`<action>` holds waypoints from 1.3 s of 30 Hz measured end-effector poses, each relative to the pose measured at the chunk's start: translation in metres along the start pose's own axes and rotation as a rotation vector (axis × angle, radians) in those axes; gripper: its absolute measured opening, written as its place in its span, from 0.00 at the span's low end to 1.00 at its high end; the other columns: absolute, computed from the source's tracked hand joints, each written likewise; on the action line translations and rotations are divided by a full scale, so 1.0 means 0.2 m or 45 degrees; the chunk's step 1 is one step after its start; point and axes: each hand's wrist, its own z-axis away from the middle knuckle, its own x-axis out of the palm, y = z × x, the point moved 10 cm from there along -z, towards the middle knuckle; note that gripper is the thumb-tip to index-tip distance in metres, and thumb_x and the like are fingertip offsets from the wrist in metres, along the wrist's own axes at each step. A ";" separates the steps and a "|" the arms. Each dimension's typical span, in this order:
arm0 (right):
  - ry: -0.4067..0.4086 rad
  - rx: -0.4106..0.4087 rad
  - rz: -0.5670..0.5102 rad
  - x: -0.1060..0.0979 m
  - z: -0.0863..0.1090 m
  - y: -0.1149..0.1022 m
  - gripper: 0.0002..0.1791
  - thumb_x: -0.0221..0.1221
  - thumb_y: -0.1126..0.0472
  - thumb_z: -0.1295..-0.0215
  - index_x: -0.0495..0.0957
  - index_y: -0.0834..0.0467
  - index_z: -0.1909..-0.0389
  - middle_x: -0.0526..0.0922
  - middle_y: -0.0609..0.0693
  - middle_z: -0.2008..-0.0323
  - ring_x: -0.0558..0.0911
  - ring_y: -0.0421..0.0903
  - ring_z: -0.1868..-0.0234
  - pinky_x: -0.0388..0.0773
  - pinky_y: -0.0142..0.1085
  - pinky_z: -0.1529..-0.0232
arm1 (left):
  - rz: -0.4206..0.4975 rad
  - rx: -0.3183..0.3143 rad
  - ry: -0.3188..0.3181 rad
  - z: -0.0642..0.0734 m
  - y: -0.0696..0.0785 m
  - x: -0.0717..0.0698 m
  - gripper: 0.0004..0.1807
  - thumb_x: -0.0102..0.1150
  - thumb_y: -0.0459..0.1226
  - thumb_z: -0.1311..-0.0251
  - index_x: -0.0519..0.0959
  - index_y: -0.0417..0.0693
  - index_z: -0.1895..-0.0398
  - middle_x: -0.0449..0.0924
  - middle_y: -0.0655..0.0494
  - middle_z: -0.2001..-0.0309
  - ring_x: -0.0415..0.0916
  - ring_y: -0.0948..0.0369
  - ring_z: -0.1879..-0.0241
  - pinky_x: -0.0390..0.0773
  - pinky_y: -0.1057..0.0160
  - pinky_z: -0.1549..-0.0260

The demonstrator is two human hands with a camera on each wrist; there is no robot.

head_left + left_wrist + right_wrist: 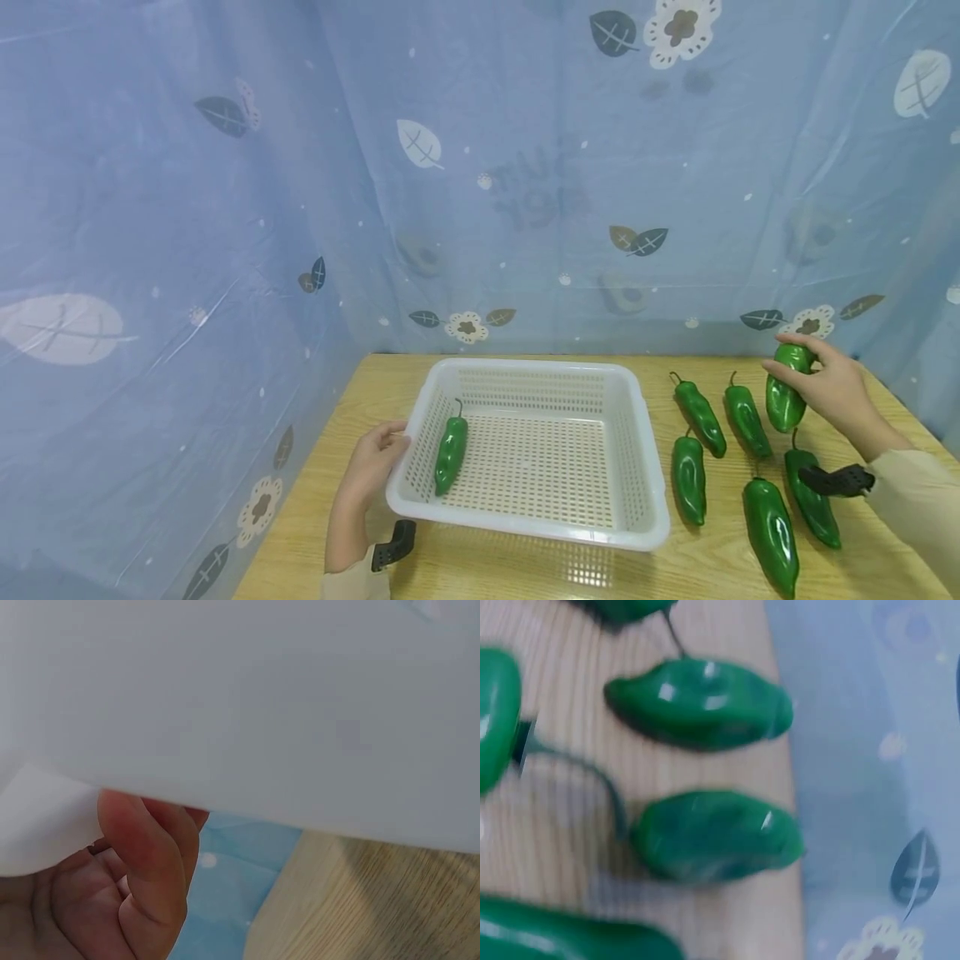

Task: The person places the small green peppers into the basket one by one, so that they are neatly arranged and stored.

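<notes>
"Blue sheeting [517,283] surrounds our table [382,379]; where's the glossy pepper [786,406]?"
"At the table's far right, pinched in our right hand [828,383]; we judge it light, firm, slippery, best held round its thick middle."
"Our left hand [371,462]?"
"Gripping the white basket [525,527] by its left rim; another pepper [451,454] lies inside."

Our left hand [372,458] grips with bent fingers [159,862], left forearm [345,533] below it; our right hand [828,379] pinches, thumb [787,375] opposite fingers, right forearm [881,432] slanted toward the lower right.
</notes>
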 end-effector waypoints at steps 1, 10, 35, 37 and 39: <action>-0.001 -0.015 -0.013 0.01 0.00 -0.03 0.38 0.56 0.47 0.34 0.55 0.56 0.28 0.47 0.70 0.29 0.52 0.77 0.36 0.64 0.67 0.59 | -0.001 -0.001 0.000 0.00 0.00 0.00 0.18 0.49 0.34 0.34 0.72 0.39 0.41 0.81 0.40 0.57 0.83 0.52 0.63 0.85 0.57 0.66; 0.044 -0.143 0.012 0.03 -0.01 -0.25 0.34 0.59 0.49 0.36 0.62 0.59 0.33 0.58 0.69 0.32 0.60 0.73 0.38 0.72 0.53 0.60 | -0.004 -0.005 0.000 0.00 0.00 0.00 0.19 0.49 0.35 0.34 0.71 0.40 0.41 0.81 0.40 0.57 0.83 0.52 0.63 0.85 0.56 0.66; -0.023 -0.370 -0.238 0.27 0.05 -0.70 0.28 0.60 0.60 0.36 0.67 0.61 0.37 0.66 0.62 0.40 0.69 0.21 0.57 0.77 0.22 0.70 | -0.025 0.016 -0.014 0.02 0.04 0.01 0.21 0.50 0.37 0.33 0.69 0.39 0.39 0.80 0.40 0.54 0.82 0.52 0.61 0.85 0.57 0.66; -0.037 -0.385 -0.248 0.30 0.05 -0.74 0.28 0.60 0.60 0.36 0.67 0.61 0.37 0.67 0.62 0.40 0.69 0.22 0.57 0.77 0.23 0.70 | -0.031 0.013 -0.009 0.02 0.04 0.00 0.21 0.50 0.37 0.33 0.70 0.39 0.39 0.80 0.40 0.55 0.82 0.53 0.62 0.85 0.58 0.66; -0.057 -0.392 -0.264 0.33 0.04 -0.78 0.27 0.60 0.60 0.36 0.67 0.61 0.37 0.67 0.61 0.40 0.71 0.23 0.58 0.78 0.24 0.70 | -0.043 0.008 -0.005 0.02 0.03 0.00 0.21 0.50 0.37 0.33 0.70 0.39 0.39 0.80 0.41 0.55 0.82 0.54 0.62 0.85 0.58 0.66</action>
